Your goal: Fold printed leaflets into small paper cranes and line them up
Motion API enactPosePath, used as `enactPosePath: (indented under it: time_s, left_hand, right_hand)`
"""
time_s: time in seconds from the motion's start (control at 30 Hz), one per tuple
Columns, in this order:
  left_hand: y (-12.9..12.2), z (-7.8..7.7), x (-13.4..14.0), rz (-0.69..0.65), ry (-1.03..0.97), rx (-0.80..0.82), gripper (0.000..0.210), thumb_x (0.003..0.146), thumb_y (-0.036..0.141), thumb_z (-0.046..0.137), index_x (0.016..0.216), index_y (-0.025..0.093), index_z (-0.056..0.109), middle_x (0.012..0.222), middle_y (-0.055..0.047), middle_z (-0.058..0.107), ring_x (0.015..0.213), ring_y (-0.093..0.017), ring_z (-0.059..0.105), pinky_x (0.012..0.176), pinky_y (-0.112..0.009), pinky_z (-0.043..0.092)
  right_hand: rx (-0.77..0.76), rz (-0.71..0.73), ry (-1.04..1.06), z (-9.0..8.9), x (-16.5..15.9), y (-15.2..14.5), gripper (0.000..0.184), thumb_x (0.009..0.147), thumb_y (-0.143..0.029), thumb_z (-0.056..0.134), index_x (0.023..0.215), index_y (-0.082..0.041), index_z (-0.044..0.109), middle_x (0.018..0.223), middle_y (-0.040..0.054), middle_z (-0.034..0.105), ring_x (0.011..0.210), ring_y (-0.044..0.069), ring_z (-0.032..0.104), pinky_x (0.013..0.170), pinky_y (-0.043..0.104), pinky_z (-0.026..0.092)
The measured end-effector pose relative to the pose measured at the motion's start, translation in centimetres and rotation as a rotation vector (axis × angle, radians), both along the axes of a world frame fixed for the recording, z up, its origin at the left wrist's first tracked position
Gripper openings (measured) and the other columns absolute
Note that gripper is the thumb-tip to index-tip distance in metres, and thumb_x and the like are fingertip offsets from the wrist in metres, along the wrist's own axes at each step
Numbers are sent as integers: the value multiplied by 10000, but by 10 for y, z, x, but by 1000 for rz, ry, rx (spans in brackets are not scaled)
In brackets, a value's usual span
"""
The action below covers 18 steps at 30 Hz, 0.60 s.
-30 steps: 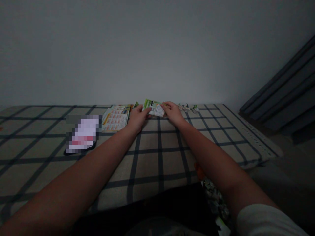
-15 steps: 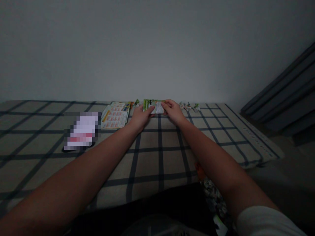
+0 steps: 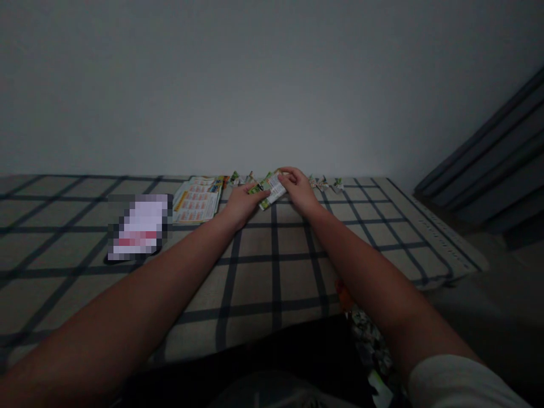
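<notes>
Both hands grip a green and white printed paper (image 3: 275, 191), which looks like a folded leaflet, above the far part of the checked cloth. My left hand (image 3: 244, 201) pinches its left end with the thumb on top. At the upper right end, my right hand (image 3: 298, 188) holds it between thumb and fingers. The paper is tilted, its lower left corner toward me. To the left lies a stack of printed leaflets (image 3: 198, 201). Small folded paper pieces (image 3: 235, 178) stand behind my left hand, and more folded pieces (image 3: 323, 183) stand right of my right hand.
A phone (image 3: 142, 224) with a blurred-out screen lies on the checked tablecloth (image 3: 293, 283) at the left. The grey wall (image 3: 272, 85) rises behind the table. Below my right forearm, a heap of folded paper pieces (image 3: 372, 340) sits near the front edge. A dark curtain (image 3: 493, 158) hangs at right.
The paper has turned from nearly level to slanted, its lower left corner swinging down toward me. Both hands keep hold of it and have barely moved.
</notes>
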<state>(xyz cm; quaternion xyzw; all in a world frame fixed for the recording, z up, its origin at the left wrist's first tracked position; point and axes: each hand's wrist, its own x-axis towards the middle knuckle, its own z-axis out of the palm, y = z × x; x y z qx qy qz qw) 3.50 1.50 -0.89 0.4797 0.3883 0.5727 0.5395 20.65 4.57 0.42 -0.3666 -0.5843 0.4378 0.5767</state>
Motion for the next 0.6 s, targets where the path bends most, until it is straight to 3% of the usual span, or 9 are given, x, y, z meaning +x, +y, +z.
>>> enactPosePath:
  time_s: [0.1, 0.17, 0.4, 0.6]
  left_hand:
    - [-1, 5, 0, 57, -69, 23, 395, 612, 294, 904, 957, 145, 782, 951, -86, 796, 833, -214, 718, 848, -342, 562]
    - [-2, 7, -1, 63, -104, 38, 379, 614, 272, 904, 944, 142, 771, 951, -75, 792, 830, -199, 711, 857, -332, 552]
    - [0, 0, 1, -51, -20, -7, 278, 663, 231, 854, 915, 156, 761, 872, -59, 768, 800, -199, 701, 818, -337, 556]
    - [2, -2, 0, 6, -4, 58, 224, 697, 299, 853, 837, 156, 751, 862, -64, 760, 832, -211, 698, 858, -353, 555]
  right_hand:
    - [-105, 13, 35, 2, -3, -4, 265, 896, -363, 703, 1111, -232, 618, 864, 3, 705, 755, 145, 660, 619, 237, 538]
    - [-159, 88, 9, 1, -6, -6, 243, 888, -399, 716, 1024, -212, 642, 891, 22, 715, 773, 147, 663, 614, 235, 551]
    - [-131, 90, -72, 0, -5, -7, 148, 878, -299, 714, 934, -162, 712, 896, 45, 734, 753, 146, 649, 681, 273, 554]
    - [-100, 88, -107, 0, -2, -5, 99, 873, -263, 717, 892, -166, 719, 842, 28, 723, 701, 124, 620, 628, 237, 510]
